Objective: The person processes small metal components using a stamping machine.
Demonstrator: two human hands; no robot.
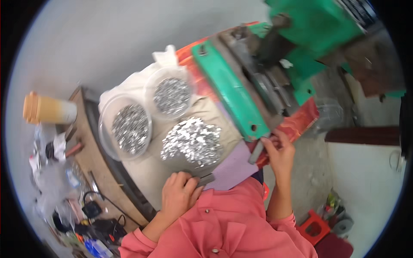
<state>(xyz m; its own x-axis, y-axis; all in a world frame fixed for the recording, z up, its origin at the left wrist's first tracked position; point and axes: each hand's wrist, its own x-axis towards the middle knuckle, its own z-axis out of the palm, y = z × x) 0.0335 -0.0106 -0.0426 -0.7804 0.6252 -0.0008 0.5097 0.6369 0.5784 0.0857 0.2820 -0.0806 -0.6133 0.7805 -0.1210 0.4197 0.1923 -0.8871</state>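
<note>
My left hand [178, 191] rests at the near edge of the work surface, fingers curled round one end of a short dark grey bar [206, 179]. To the right, my right hand [280, 152] pinches a flat grey strip [257, 153] beside the near corner of the green machine base [234, 92]. Just beyond my left hand lies a loose heap of small shiny metal pieces [193, 142] on a beige cloth [144, 170]. A purple sheet [234, 167] lies between my two hands.
Two clear round tubs [148, 129] [189, 109] of metal pieces stand behind the heap. A green press-like machine [309, 34] fills the far right. At the left, a wooden bench [92, 150] carries an orange-capped bottle [47, 109] and clutter. A red stool [314, 228] is at the lower right.
</note>
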